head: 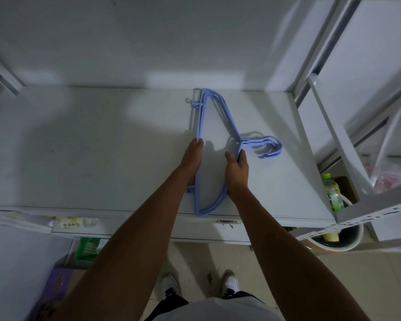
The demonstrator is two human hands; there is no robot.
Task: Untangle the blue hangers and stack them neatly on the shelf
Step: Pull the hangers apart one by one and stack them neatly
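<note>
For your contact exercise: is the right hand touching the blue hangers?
Touching: the head view shows the right hand gripping the blue hangers at their neck.

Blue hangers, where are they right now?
In the head view, the blue hangers lie on the white shelf, right of its middle, hooks pointing right. The left hand and the right hand hold them.
</note>
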